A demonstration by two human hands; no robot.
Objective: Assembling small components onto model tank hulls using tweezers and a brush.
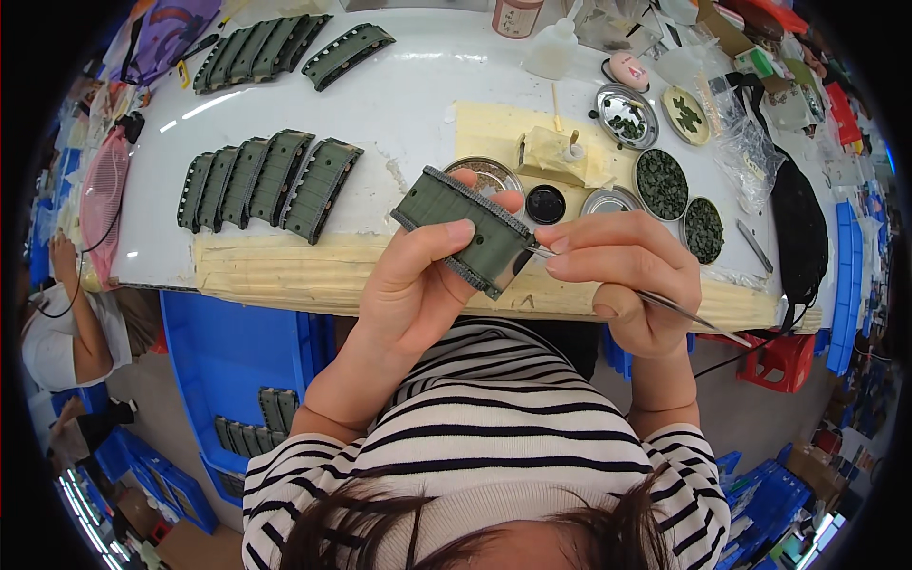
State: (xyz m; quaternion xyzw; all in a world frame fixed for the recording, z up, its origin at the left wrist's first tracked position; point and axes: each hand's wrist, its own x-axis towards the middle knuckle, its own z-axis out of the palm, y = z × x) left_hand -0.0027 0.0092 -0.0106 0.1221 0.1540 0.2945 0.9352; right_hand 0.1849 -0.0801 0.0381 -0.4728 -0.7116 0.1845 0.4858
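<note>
My left hand [404,271] holds up a curved dark green plastic panel [454,220] with toothed edges. The thumb lies across its face and the fingers wrap behind it. In my right hand [641,271] is a pair of metal tweezers [676,308], pinched between thumb and fingers. The tweezers' tip meets the panel's right edge, close to a dark brown patch. Whether the tip grips a small part is too fine to see. Beyond the hands stand a round dish of brown bits [484,174], a small black pot [545,204] and a paper-wrapped block [553,157].
Similar green panels [271,180] stand in a row at left, with more [261,52] farther back. Tins of small dark green parts [662,182] sit at right, near other tweezers [755,245]. A blue bin [228,351] below the table holds panels. Another person [71,332] is at far left.
</note>
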